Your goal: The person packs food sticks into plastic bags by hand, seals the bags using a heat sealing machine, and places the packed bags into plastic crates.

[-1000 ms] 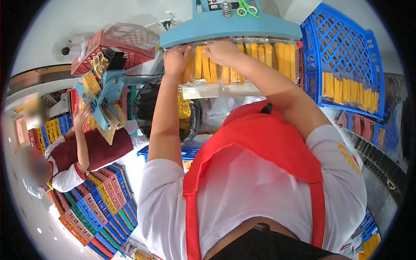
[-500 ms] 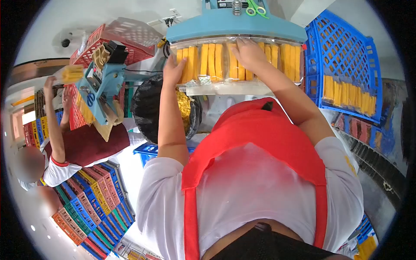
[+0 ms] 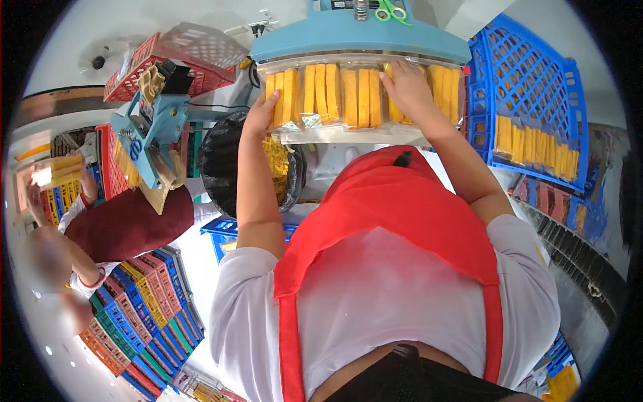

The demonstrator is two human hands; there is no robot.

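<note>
Several clear bags of yellow sticks [image 3: 321, 90] lie side by side along the front of a light blue machine [image 3: 362, 41]. My left hand [image 3: 259, 115] is at the leftmost bag, thumb apart from the fingers, touching its edge. On a bag right of the middle, my right hand [image 3: 408, 87] lies with its fingers spread, partly hiding the sticks. Green scissors [image 3: 392, 12] and a metal spring [image 3: 361, 9] are on top of the machine.
A blue crate [image 3: 529, 94] with bagged sticks stands at right. A black-lined bin [image 3: 221, 164] is below my left forearm. At far left a co-worker [image 3: 134, 224] holds a yellow pack beside another blue machine [image 3: 151, 134]. Stacked crates [image 3: 144, 305] fill the lower left.
My right hand has moved right along the row of bags. My left hand has drawn back to the leftmost bag's edge. The co-worker has moved a yellow pack left, away from the other machine.
</note>
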